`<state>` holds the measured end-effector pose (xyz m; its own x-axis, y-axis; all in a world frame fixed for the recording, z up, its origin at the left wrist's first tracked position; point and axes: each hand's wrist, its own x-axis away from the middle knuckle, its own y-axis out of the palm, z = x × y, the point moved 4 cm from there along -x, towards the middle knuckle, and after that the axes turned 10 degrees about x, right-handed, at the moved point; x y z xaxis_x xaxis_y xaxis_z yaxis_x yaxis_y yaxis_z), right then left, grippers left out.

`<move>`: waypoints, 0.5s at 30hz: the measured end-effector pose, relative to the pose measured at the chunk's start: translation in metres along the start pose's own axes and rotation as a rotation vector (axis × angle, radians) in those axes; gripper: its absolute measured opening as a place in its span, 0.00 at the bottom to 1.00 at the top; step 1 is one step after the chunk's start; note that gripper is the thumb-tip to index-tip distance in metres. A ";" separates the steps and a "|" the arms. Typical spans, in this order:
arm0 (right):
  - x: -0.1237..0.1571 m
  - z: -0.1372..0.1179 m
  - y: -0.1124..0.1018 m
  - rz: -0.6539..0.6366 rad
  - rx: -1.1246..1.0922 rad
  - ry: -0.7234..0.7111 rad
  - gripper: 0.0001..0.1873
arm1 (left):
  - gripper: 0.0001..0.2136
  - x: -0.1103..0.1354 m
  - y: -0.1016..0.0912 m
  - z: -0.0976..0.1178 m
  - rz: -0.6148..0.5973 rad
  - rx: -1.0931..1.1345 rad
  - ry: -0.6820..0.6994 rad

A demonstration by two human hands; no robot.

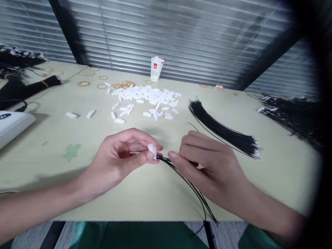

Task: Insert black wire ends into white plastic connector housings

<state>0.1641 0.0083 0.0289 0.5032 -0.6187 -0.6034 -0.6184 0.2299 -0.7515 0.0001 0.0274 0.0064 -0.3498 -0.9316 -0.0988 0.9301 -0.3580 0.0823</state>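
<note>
My left hand (121,154) pinches a small white plastic connector (152,150) between thumb and forefinger, just above the table. My right hand (207,162) pinches thin black wires (189,185) right beside that connector. The wire ends meet the connector, and the wires trail down past the table's front edge. A heap of the same white connectors (146,98) lies farther back at the centre. A bundle of black wires (223,129) lies to the right of my hands.
A white paper cup (156,68) stands at the back. Rubber bands (84,83) are scattered at the back left. More black wire bundles lie at far right (293,114) and far left (26,86). A white device (11,126) sits at the left edge.
</note>
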 end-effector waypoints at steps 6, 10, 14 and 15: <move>-0.001 0.000 0.001 -0.058 0.096 -0.011 0.15 | 0.04 0.001 -0.002 -0.001 0.020 -0.025 0.010; 0.002 0.001 0.001 -0.041 0.245 -0.038 0.03 | 0.04 0.001 -0.003 0.000 0.039 -0.036 0.010; 0.008 -0.001 0.003 -0.006 0.237 -0.156 0.15 | 0.04 0.000 -0.003 0.000 0.044 -0.044 0.019; 0.009 -0.001 0.004 0.000 0.233 -0.171 0.15 | 0.04 0.000 -0.002 0.000 0.040 -0.045 0.019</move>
<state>0.1655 0.0031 0.0211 0.6100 -0.4871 -0.6250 -0.4730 0.4090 -0.7804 -0.0021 0.0282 0.0061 -0.3102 -0.9436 -0.1156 0.9476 -0.3167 0.0422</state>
